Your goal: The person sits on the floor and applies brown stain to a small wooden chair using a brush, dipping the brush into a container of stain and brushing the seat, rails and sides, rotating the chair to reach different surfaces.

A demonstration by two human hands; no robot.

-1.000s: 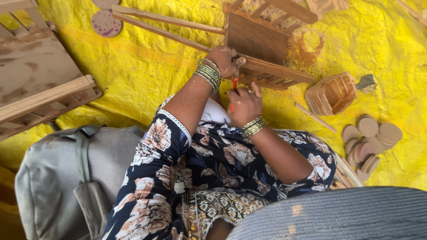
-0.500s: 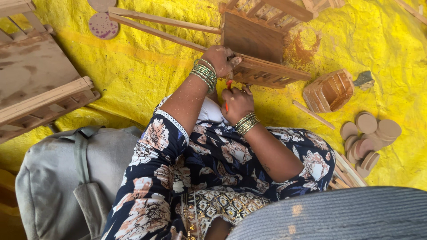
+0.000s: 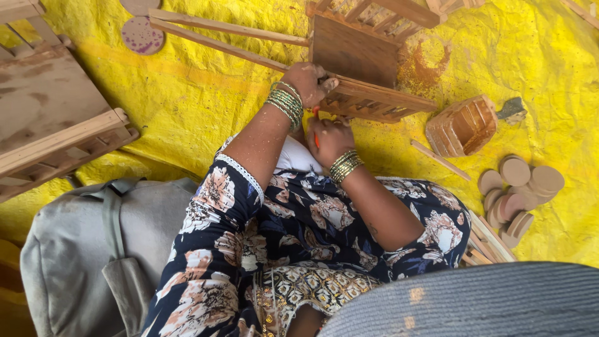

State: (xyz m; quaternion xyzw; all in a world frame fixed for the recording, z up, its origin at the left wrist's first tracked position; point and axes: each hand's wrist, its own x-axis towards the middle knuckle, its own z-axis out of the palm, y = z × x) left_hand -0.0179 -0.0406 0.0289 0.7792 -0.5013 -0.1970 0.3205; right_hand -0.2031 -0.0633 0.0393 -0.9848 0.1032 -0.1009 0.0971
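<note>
My left hand (image 3: 310,83) grips the near edge of a slatted wooden frame (image 3: 374,100) that lies on a yellow sheet (image 3: 199,93). Two long wooden rods (image 3: 218,36) run from the frame toward the upper left. Just below the frame, my right hand (image 3: 329,140) is closed around a small red-handled tool (image 3: 316,117) whose tip points up at the frame's underside; the tip itself is hidden. Both wrists carry green and gold bangles.
A small wooden slatted box (image 3: 463,126) and a loose stick (image 3: 440,159) lie to the right, with a pile of round wooden discs (image 3: 518,190) beyond. A large wooden crate (image 3: 53,128) sits left, a grey bag (image 3: 81,249) at lower left.
My right hand with the red tool has edged slightly up and left toward the frame. My left hand keeps its grip on the frame.
</note>
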